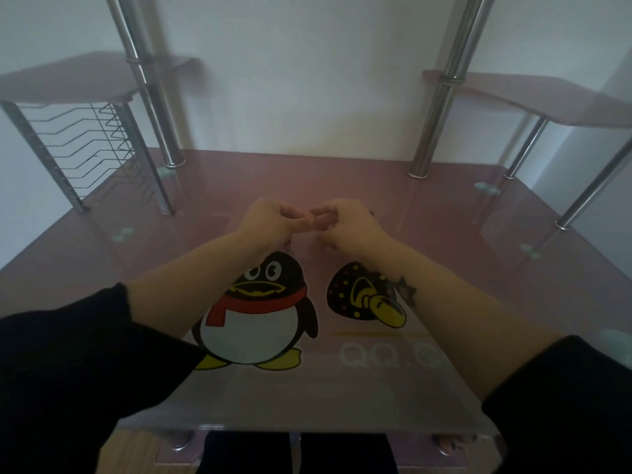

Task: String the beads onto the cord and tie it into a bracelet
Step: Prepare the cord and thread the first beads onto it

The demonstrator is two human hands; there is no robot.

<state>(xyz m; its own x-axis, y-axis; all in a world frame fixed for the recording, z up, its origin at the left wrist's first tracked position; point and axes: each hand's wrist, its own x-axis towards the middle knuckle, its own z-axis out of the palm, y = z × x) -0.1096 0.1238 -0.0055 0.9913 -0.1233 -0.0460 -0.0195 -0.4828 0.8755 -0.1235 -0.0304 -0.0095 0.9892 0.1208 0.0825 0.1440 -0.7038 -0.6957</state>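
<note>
My left hand [270,218] and my right hand [345,222] meet above the middle of the pink glass table [444,268], backs toward me. Fingers of both hands are curled and their tips pinch together at one spot, on what seems to be the thin cord; it is too fine and blurred to make out. A small dark red speck, perhaps a bead [289,241], shows under my left hand, and another [371,212] at the far edge of my right hand. Any other beads are hidden by the hands.
A penguin print [260,313] and a dark spotted print [362,292] lie under the glass near me. Chrome posts [434,131] rise at the back, with pink side shelves [547,97] and a wire rack [89,145] at the left.
</note>
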